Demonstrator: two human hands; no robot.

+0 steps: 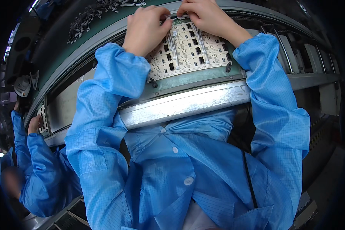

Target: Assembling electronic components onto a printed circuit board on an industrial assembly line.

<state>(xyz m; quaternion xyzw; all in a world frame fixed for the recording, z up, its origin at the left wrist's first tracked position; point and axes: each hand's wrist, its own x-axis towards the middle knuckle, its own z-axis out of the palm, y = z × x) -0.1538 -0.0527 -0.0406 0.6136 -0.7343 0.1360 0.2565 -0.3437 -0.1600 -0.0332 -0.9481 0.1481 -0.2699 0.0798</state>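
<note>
A panel of white circuit boards [188,63] with black components lies in a green carrier [191,79] in front of me. Thin white cables [201,48] run lengthwise over the panel, some with small white connectors at their ends. At the panel's far edge my left hand [146,28] is closed, thumb and fingers pinching a white cable end. Close beside it on the right, my right hand [209,18] also pinches a small white cable end at the same edge. Both fingertips partly hide what they hold.
A silver metal rail [188,102] crosses between me and the carrier. Loose white cables [89,19] are heaped on the green surface beyond. On the left, a co-worker in a blue coat [42,172] reaches toward another board panel [43,118]. Metal rods [283,53] stand at right.
</note>
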